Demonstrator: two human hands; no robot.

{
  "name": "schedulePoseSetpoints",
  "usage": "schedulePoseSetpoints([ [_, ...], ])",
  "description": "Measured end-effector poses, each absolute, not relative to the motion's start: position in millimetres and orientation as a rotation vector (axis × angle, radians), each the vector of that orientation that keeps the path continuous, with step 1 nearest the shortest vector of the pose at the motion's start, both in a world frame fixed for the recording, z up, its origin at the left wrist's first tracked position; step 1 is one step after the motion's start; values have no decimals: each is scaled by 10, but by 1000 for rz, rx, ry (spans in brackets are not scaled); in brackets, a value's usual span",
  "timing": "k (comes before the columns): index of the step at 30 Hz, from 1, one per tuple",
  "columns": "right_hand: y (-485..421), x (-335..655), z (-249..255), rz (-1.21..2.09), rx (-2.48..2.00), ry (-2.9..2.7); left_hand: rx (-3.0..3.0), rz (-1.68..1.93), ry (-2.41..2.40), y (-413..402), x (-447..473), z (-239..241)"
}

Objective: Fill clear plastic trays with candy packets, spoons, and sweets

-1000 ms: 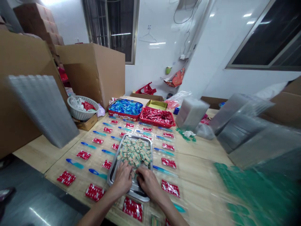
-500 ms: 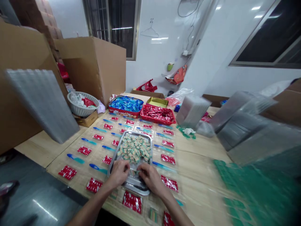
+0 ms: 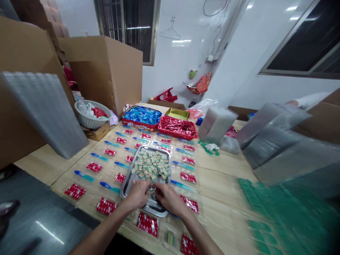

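Note:
A metal tray [image 3: 128, 182] lies in the middle of the wooden table, heaped with several small green and tan wrapped packets [image 3: 151, 167]. My left hand [image 3: 138, 194] and my right hand [image 3: 167, 197] rest together over the tray's near end, fingers curled into the packets. Both hands seem to pinch at packets; what exactly they hold is hidden by the fingers. Around the tray lie clear blister trays [image 3: 106, 166] holding red sachets [image 3: 75, 191] and blue toothbrushes [image 3: 84, 175].
A red tin of blue items [image 3: 142, 117], a red tin of red sachets [image 3: 177, 128] and a gold tin [image 3: 177, 113] stand at the back. Cardboard boxes [image 3: 106, 71] and a white basket [image 3: 91, 115] stand left. Stacks of clear plastic trays [image 3: 268, 138] and green sheets [image 3: 287, 219] lie right.
My hands have stayed at the tray's near end, fingers shifting slightly closer together among the packets. The view has drifted a little.

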State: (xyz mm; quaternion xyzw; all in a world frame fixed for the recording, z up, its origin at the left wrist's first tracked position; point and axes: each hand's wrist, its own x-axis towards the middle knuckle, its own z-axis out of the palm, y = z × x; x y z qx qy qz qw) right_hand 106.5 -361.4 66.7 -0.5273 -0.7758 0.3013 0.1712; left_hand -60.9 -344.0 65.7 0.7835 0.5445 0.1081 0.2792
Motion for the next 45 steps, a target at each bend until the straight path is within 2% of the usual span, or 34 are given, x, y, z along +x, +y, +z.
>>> schedulePoseSetpoints([
  [8,-3569,1006,760,761,-1480,-2345,2117,337,1460,-3429,-604,630],
  [14,-3645,1065,675,735,-1512,-2241,1984,465,1472,-3417,-656,624],
  [18,-3679,1076,693,825,-1482,-2025,1858,582,1483,-3404,-734,590],
  [22,-3664,978,767,1019,-1235,-1896,1712,628,1366,-3427,-736,553],
  [26,-3668,871,711,989,-1313,-1895,1496,651,1237,-3461,-761,563],
  [29,-3709,814,654,853,-1411,-1969,1712,602,1287,-3504,-823,646],
  [35,-3788,692,700,620,-1319,-2222,1937,577,1257,-3594,-860,735],
  [45,-3803,716,590,845,-1406,-2029,1970,508,1371,-3584,-897,584],
])
